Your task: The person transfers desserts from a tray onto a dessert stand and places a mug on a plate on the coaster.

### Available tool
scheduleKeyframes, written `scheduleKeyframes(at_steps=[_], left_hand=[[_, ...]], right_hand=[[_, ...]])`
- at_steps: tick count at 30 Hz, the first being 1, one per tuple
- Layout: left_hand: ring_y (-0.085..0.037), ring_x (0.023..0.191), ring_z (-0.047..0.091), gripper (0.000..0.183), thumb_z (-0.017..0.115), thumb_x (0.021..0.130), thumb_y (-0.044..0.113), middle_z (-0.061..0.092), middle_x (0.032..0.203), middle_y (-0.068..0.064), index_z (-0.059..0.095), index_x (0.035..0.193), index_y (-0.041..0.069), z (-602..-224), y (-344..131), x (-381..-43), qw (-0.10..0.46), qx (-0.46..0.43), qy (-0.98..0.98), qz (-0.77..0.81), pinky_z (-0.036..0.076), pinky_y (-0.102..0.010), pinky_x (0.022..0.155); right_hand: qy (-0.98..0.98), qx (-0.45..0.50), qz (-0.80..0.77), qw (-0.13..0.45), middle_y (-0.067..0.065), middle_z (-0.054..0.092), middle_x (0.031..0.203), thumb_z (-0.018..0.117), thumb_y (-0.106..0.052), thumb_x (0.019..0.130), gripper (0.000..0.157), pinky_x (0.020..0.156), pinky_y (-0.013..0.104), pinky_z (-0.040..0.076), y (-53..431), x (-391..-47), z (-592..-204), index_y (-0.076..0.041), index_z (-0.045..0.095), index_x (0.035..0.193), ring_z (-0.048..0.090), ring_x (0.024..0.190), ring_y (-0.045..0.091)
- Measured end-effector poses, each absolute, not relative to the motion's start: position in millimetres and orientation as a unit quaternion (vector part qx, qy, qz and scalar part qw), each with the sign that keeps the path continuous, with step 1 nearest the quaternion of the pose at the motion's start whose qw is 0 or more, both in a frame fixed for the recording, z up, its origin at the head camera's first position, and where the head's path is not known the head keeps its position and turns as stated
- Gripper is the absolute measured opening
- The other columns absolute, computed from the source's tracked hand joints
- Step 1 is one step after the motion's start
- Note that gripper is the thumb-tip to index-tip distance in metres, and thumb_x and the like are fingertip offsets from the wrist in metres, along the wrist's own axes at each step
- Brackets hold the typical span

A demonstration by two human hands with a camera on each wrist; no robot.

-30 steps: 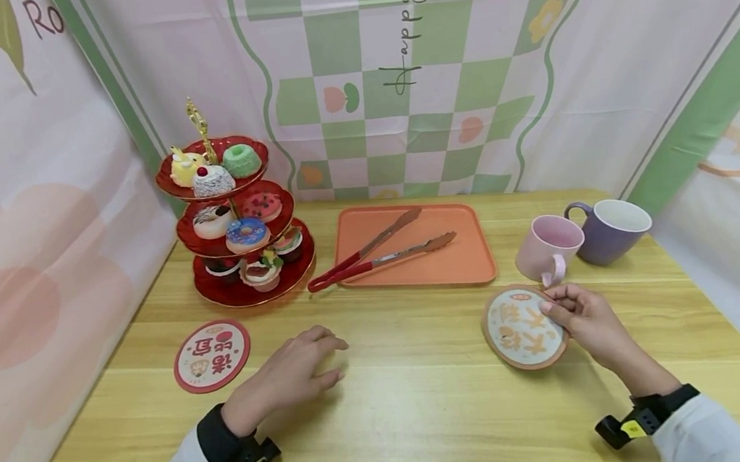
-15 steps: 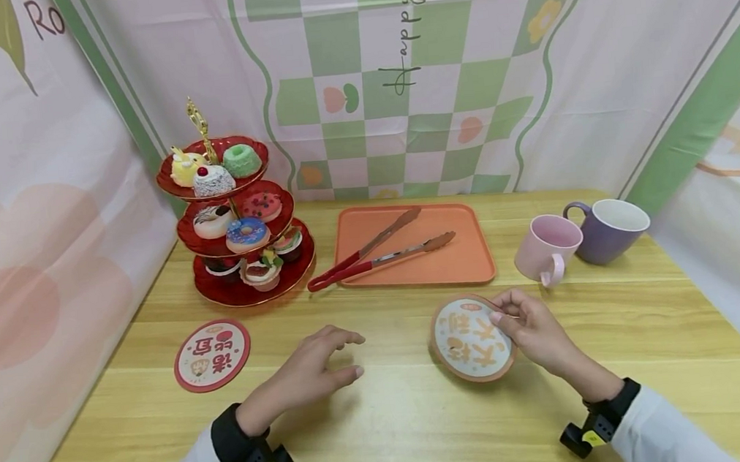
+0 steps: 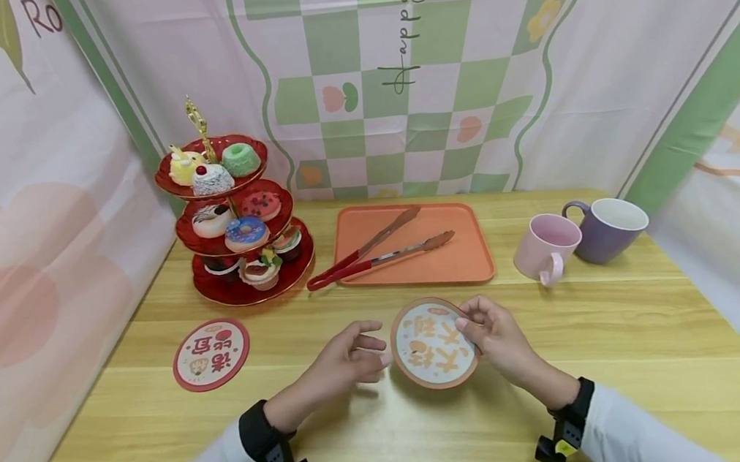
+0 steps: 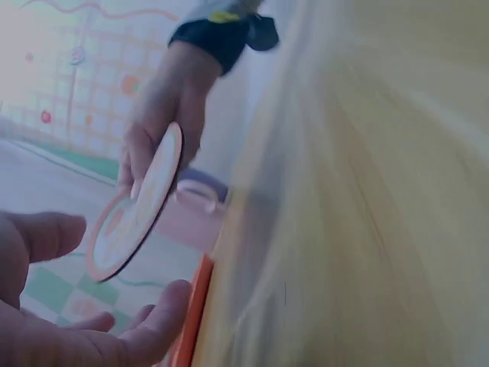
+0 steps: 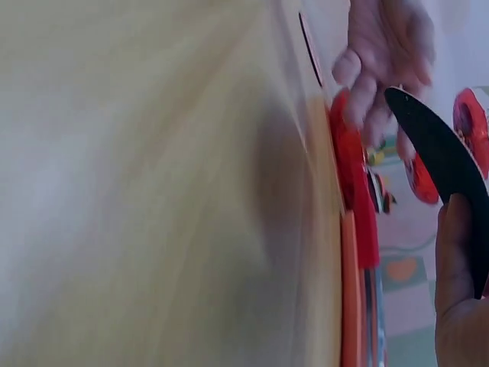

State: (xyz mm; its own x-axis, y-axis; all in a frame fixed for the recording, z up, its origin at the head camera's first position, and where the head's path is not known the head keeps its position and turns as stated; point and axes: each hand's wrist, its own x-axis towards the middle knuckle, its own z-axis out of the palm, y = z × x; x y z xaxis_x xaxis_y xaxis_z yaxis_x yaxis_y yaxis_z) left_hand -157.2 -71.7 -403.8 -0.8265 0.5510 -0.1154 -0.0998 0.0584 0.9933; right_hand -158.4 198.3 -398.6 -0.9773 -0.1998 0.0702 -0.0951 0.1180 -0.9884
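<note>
My right hand pinches the right edge of a round coaster, white with an orange rim and orange characters. The coaster is held up off the wood table, tilted, its dark underside facing the right wrist camera. Just left of it is my left hand, fingers and thumb parted around nothing. In the left wrist view, the left thumb and fingers spread apart close to the coaster's near edge. A second round coaster, with a red rim and red characters, lies flat on the table at the left.
A red three-tier stand bearing cakes, donuts and cupcakes stands at the back left. Red-handled tongs lie across an orange tray at the back middle. A pink mug and a purple mug stand at the back right.
My right hand has carried the orange-rimmed coaster leftward from near the mugs to the table's middle. My left hand has moved right toward it. The red-rimmed coaster has stayed put.
</note>
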Motion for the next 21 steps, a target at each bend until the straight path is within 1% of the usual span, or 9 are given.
scheduleKeyframes(at_steps=[2, 4, 7, 9, 11, 15, 21], left_hand=[[-0.032, 0.095, 0.06, 0.053, 0.059, 0.092, 0.011, 0.051, 0.114, -0.021, 0.034, 0.136, -0.003, -403.7, -66.9, -157.7, 0.254, 0.149, 0.652, 0.699, 0.049, -0.044, 0.078], [-0.029, 0.089, 0.061, 0.049, 0.059, 0.091, 0.009, 0.053, 0.109, -0.019, 0.037, 0.133, -0.004, -404.2, -62.8, -158.1, 0.253, 0.138, 0.637, 0.715, 0.05, -0.044, 0.076], [-0.024, 0.082, 0.063, 0.041, 0.058, 0.091, 0.004, 0.057, 0.102, -0.016, 0.042, 0.127, -0.006, -406.0, -58.7, -158.6, 0.248, 0.127, 0.632, 0.723, 0.051, -0.038, 0.071], [-0.021, 0.079, 0.062, 0.037, 0.058, 0.09, 0.002, 0.059, 0.098, -0.014, 0.044, 0.123, -0.006, -406.1, -58.0, -158.1, 0.241, 0.122, 0.641, 0.718, 0.05, -0.033, 0.066], [-0.02, 0.079, 0.062, 0.035, 0.058, 0.09, 0.0, 0.061, 0.096, -0.014, 0.045, 0.121, -0.006, -406.6, -58.3, -158.0, 0.237, 0.118, 0.646, 0.716, 0.048, -0.029, 0.063], [-0.02, 0.079, 0.062, 0.034, 0.059, 0.089, -0.002, 0.061, 0.096, -0.014, 0.046, 0.12, -0.007, -409.1, -59.7, -158.7, 0.229, 0.121, 0.654, 0.711, 0.048, -0.027, 0.062], [-0.021, 0.079, 0.063, 0.034, 0.06, 0.088, -0.002, 0.062, 0.094, -0.014, 0.049, 0.12, -0.006, -412.7, -61.0, -160.8, 0.23, 0.111, 0.653, 0.714, 0.05, -0.029, 0.062]], right_hand=[[0.734, -0.095, -0.671, 0.054, 0.015, 0.054, 0.083, 0.048, 0.002, 0.094, 0.017, 0.044, 0.022, 0.045, 192.4, -157.7, -399.8, 0.013, 0.041, 0.105, 0.057, 0.058, 0.013], [0.72, -0.096, -0.684, 0.064, 0.014, 0.054, 0.084, 0.049, 0.002, 0.094, 0.018, 0.046, 0.022, 0.046, 186.5, -156.8, -401.5, 0.014, 0.041, 0.105, 0.058, 0.059, 0.013], [0.707, -0.103, -0.696, 0.075, 0.013, 0.055, 0.084, 0.05, 0.002, 0.094, 0.019, 0.048, 0.023, 0.048, 179.1, -155.1, -404.9, 0.014, 0.041, 0.105, 0.06, 0.06, 0.014], [0.702, -0.109, -0.699, 0.08, 0.014, 0.055, 0.085, 0.049, 0.002, 0.094, 0.019, 0.048, 0.024, 0.048, 175.6, -154.5, -407.4, 0.014, 0.041, 0.105, 0.06, 0.061, 0.015], [0.701, -0.113, -0.699, 0.085, 0.015, 0.055, 0.085, 0.05, 0.001, 0.094, 0.019, 0.048, 0.025, 0.049, 173.4, -154.4, -409.5, 0.013, 0.041, 0.105, 0.061, 0.062, 0.016], [0.701, -0.111, -0.698, 0.091, 0.016, 0.054, 0.085, 0.05, 0.001, 0.094, 0.019, 0.049, 0.027, 0.05, 172.2, -155.0, -412.0, 0.013, 0.042, 0.105, 0.062, 0.063, 0.017], [0.699, -0.105, -0.7, 0.097, 0.017, 0.054, 0.086, 0.05, 0.0, 0.094, 0.019, 0.05, 0.031, 0.051, 172.7, -154.8, -412.3, 0.014, 0.042, 0.106, 0.062, 0.063, 0.019]])
